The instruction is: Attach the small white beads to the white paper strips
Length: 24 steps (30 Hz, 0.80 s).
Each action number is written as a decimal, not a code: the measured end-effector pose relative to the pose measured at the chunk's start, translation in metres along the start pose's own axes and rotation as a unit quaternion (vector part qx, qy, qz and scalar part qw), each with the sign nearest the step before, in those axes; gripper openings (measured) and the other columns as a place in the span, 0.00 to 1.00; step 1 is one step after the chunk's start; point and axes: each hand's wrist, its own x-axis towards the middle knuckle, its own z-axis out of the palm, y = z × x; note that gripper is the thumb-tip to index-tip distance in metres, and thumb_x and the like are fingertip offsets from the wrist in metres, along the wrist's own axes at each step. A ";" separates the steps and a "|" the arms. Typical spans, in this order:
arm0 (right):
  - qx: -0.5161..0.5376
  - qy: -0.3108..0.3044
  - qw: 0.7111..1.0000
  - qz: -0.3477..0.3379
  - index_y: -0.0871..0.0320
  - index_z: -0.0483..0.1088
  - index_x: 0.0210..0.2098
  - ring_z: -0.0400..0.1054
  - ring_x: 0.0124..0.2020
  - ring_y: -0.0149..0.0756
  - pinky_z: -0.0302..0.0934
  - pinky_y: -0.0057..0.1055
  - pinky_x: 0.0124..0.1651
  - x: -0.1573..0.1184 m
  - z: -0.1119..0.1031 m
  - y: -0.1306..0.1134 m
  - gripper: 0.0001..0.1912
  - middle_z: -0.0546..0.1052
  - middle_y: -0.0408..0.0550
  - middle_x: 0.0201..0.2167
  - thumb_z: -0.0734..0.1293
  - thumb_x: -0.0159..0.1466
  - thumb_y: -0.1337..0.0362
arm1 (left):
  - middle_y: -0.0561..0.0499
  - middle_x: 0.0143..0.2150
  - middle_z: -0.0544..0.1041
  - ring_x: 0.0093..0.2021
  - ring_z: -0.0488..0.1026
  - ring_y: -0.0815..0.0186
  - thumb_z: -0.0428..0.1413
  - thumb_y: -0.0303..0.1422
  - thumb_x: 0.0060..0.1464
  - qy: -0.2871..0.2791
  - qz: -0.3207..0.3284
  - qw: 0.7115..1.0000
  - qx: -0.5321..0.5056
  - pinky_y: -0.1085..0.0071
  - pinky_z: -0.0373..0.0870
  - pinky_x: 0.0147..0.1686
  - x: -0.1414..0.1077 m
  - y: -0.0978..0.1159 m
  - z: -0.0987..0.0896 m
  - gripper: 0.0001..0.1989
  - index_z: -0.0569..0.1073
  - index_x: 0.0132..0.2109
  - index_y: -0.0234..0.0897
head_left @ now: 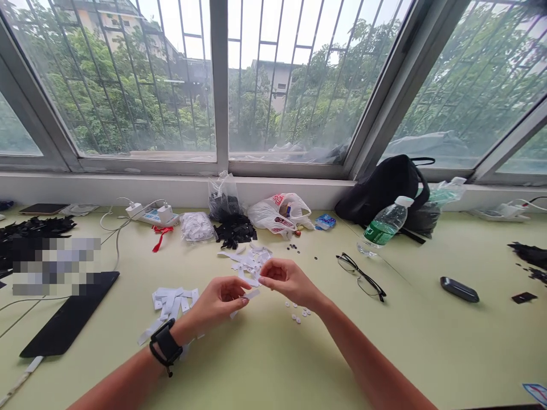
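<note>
My left hand (222,302), with a black watch on its wrist, pinches a short white strip (253,294) between thumb and fingertips. Close beside it, my right hand (287,280) has its thumb and forefinger pressed together; what they hold, if anything, is too small to make out. Just beyond my fingers lies a loose heap of white strips (245,259). More white strips with small dark marks (171,300) are spread to the left, partly behind my left hand. Several small white round buttons (297,319) lie beside my right wrist, and several small black ones (293,246) sit farther back.
Black strips (235,229) are piled below a clear bag (224,196). A bag of white pieces (197,226), a power strip (154,216) and a plastic bag (280,213) line the back. Rightward are glasses (361,276), a bottle (384,224), a black bag (378,191) and a dark case (459,289).
</note>
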 end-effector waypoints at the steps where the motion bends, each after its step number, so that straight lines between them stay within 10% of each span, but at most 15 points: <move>1: -0.026 0.001 1.000 0.002 0.58 0.75 0.38 0.65 0.31 0.33 0.61 0.29 0.34 -0.001 -0.012 -0.002 0.13 0.74 0.44 0.30 0.73 0.64 0.54 | 0.51 0.31 0.74 0.29 0.67 0.69 0.65 0.38 0.57 -0.001 -0.003 1.000 -0.009 0.73 0.62 0.30 0.000 0.000 0.000 0.15 0.79 0.48 0.34; 9: -0.289 -0.074 0.947 0.124 0.59 0.80 0.31 0.67 0.28 0.34 0.59 0.27 0.29 -0.017 -0.081 0.011 0.06 0.77 0.45 0.26 0.71 0.56 0.65 | 0.57 0.26 0.69 0.27 0.64 0.71 0.67 0.29 0.49 0.077 0.035 0.991 -0.101 0.75 0.59 0.28 0.001 0.006 -0.003 0.07 0.76 0.34 0.37; 24: -0.244 -0.094 0.954 0.145 0.59 0.78 0.28 0.66 0.26 0.34 0.55 0.27 0.26 -0.019 -0.073 0.009 0.04 0.76 0.45 0.25 0.70 0.53 0.67 | 0.43 0.38 0.86 0.41 0.81 0.56 0.70 0.36 0.46 0.130 -0.027 0.987 -0.088 0.65 0.75 0.44 0.003 0.009 -0.003 0.16 0.85 0.43 0.33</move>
